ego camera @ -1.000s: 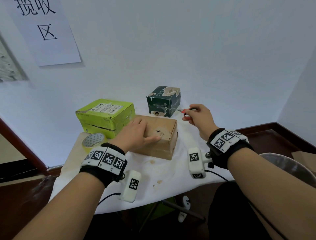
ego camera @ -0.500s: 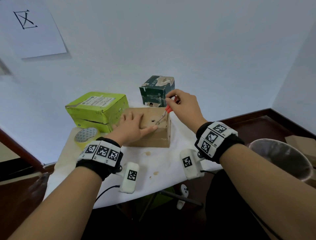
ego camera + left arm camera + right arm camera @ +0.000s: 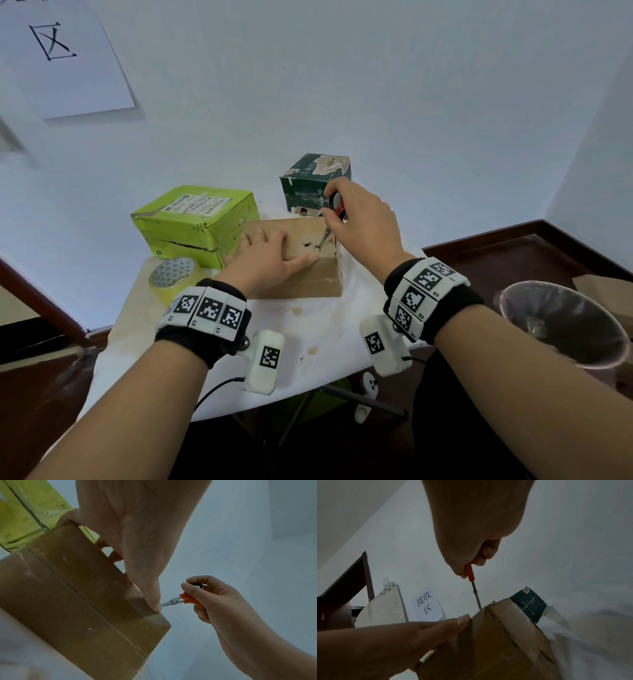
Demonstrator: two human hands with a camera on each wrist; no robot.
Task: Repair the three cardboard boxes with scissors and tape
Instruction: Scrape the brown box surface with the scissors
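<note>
Head view: left hand [image 3: 270,260] flat on top of brown box [image 3: 308,281], fingers straight, pressing it to the white table [image 3: 212,370]. Right hand [image 3: 363,222] grips orange-handled scissors [image 3: 334,219], tips down at the box's torn hole (blades look closed). Tape roll [image 3: 173,279] near-left; green box [image 3: 195,222] behind it; dark box [image 3: 313,185] far.

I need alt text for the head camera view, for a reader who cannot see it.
A right hand holds small red-handled scissors tip-down at a hole in a brown cardboard box, while the left hand lies flat on it. Behind stand a green box, a dark box and a tape roll.
</note>
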